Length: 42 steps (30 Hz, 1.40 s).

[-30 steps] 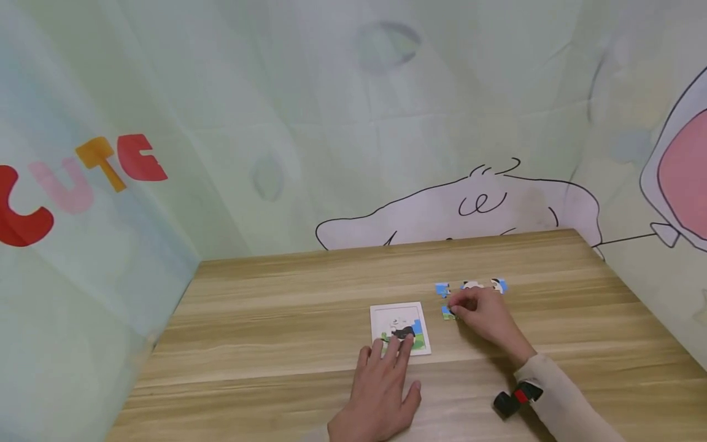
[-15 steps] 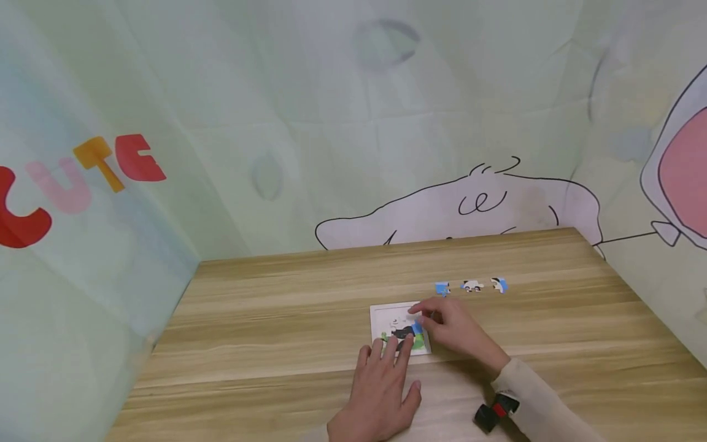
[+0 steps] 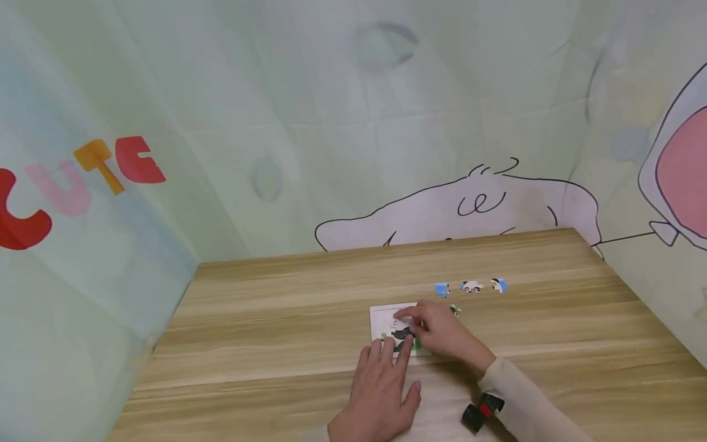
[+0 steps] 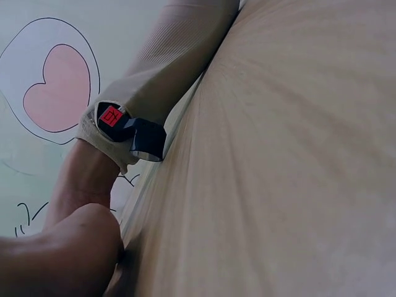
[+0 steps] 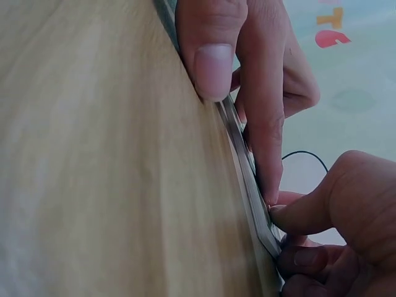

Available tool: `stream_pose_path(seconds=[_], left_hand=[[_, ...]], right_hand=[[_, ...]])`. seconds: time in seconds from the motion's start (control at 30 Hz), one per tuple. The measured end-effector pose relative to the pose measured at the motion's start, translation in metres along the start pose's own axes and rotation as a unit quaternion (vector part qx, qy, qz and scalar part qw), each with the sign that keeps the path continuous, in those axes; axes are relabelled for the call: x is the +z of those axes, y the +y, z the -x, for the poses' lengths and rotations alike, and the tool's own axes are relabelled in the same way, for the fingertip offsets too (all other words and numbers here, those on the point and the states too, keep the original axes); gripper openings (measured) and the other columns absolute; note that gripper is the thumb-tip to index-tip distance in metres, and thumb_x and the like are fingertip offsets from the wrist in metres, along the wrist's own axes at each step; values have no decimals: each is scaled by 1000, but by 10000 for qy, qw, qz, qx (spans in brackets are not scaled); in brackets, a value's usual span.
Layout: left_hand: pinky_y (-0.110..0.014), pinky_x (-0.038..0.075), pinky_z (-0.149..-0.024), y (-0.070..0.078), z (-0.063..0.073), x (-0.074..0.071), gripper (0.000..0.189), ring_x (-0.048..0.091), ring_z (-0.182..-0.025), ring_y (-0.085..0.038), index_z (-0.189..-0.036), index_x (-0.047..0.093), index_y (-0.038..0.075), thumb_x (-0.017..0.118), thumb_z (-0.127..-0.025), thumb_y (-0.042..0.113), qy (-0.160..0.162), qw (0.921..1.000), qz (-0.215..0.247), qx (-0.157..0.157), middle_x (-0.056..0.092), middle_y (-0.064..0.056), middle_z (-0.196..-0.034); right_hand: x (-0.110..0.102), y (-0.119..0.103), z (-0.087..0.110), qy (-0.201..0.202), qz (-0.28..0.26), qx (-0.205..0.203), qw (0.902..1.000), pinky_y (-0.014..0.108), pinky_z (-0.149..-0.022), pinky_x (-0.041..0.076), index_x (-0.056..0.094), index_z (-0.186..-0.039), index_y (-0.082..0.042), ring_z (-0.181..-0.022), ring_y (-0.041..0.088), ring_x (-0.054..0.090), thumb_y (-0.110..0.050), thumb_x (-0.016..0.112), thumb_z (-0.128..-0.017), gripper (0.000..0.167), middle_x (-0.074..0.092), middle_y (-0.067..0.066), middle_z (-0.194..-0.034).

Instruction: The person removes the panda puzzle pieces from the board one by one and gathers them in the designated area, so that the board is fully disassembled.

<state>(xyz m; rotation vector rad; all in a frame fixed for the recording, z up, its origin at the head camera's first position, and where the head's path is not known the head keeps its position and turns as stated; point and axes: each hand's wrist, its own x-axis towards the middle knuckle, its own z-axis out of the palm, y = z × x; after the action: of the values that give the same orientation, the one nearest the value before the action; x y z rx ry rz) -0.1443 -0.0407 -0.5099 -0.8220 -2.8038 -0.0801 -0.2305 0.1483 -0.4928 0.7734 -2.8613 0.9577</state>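
Note:
A white puzzle tray (image 3: 377, 314) lies on the wooden table, partly filled with panda pieces in white, black and green. The left hand (image 3: 380, 388) rests on its near edge, fingers straight; its index finger (image 5: 266, 130) reaches along the tray in the right wrist view. Over the tray's right part, the right hand (image 3: 444, 328) curls thumb and index finger round a puzzle piece, which the fingers mostly hide. Its thumb (image 5: 306, 213) sits right at the tray surface beside the left index fingertip. Just behind the right hand lies a loose green and black piece (image 3: 455, 310).
Further back lie a blue piece (image 3: 442, 289), a panda-face piece (image 3: 471, 286) and a blue, black and white piece (image 3: 499, 285). A black wrist camera (image 3: 482, 412) hangs under the right sleeve (image 3: 525, 393). A printed cloth wall (image 3: 265, 153) stands behind the table (image 3: 276, 294).
The right hand has picked a piece from the near row, carried it left to the tray and moved further in over it. The left hand has stayed in place.

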Motion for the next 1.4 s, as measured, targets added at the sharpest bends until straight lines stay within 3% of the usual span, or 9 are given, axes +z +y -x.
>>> stream_pose_path(seconds=[0.2,0.43,0.57,1.03,1.13,1.27,1.4], left_hand=[[-38,39,-90,0,1,1,72,42,-101,-22,-163,47,16,53,-102,53,99,9997,-236,39,55,-4,-123],[-39,41,-91,0,0,1,72,44,-104,-21,-163,47,17,54,-101,54,138,9996,-261,26,55,-3,-122],[-39,42,-92,0,0,1,72,45,-105,-22,-162,49,17,55,-100,54,187,9994,-274,28,56,-3,-125],[-39,42,-92,1,-1,0,72,45,-103,-21,-162,49,16,52,-101,55,15,9996,-285,46,56,-3,-123],[-40,42,-92,0,-1,0,71,46,-105,-22,-160,51,16,52,-101,55,25,9994,-328,49,56,-4,-125],[-40,43,-94,0,-1,2,71,47,-108,-23,-159,52,16,53,-100,56,117,9993,-352,43,57,-5,-127],[-40,43,-94,-1,-2,4,72,48,-109,-24,-157,52,17,57,-97,57,306,9990,-325,6,57,-6,-125]], right_hand=[[1,-2,0,-66,26,253,9997,24,-69,38,78,-126,-20,-75,6,46,4,68,-93,42,59,-6,-82],[-2,-6,-3,-193,-786,626,9948,24,-54,43,75,-122,-19,-65,10,51,7,65,-93,40,62,0,-85],[-4,-7,-3,-152,-1046,780,9913,24,-54,43,74,-119,-20,-63,10,50,3,65,-96,34,65,3,-92],[-2,-8,-3,47,-968,648,9932,23,-50,41,73,-116,-19,-56,6,49,6,71,-92,34,70,1,-89],[-2,-8,-3,92,-1170,751,9902,24,-52,43,73,-112,-19,-60,8,53,-1,72,-96,25,71,2,-92],[-3,-9,-4,222,-1553,970,9828,27,-63,50,72,-106,-20,-78,12,64,-6,72,-98,15,76,4,-100],[-7,-8,-5,383,-2100,1346,9676,29,-66,55,72,-107,-17,-82,17,69,-7,73,-99,12,78,9,-106]])
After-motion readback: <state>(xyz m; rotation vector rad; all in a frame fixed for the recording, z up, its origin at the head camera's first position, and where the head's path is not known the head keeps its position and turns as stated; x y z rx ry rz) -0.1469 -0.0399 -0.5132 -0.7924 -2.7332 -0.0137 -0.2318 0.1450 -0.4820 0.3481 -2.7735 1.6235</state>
